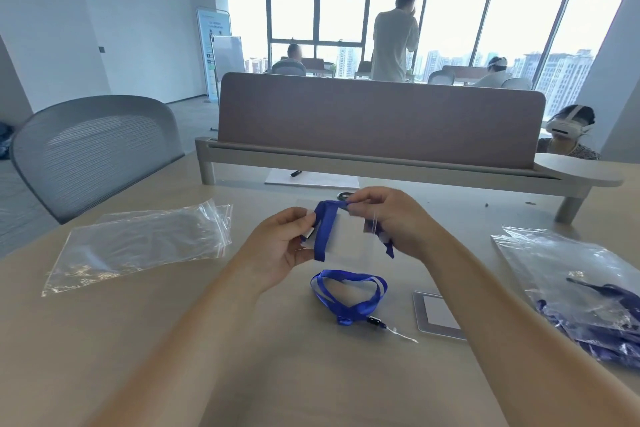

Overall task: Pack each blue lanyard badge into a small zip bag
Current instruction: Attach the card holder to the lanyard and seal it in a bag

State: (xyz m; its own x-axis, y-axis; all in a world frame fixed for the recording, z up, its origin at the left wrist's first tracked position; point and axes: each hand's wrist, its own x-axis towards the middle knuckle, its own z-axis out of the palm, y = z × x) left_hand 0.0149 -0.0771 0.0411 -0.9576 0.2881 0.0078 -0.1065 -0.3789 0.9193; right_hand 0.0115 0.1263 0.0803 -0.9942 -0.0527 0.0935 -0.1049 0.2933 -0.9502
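Observation:
Above the table's middle I hold a clear badge holder with a blue lanyard draped over it. My left hand grips the holder's left edge. My right hand pinches the lanyard's folded top and holds the holder's right side. A second blue lanyard lies coiled on the table just below, its clip and thin cord trailing right. A second badge holder lies flat to its right. Empty zip bags are stacked at the left.
A large clear bag with several blue lanyards lies at the right edge. A grey mesh chair stands at the left. A desk divider runs across the back, with paper and a pen under it. Other people sit and stand beyond.

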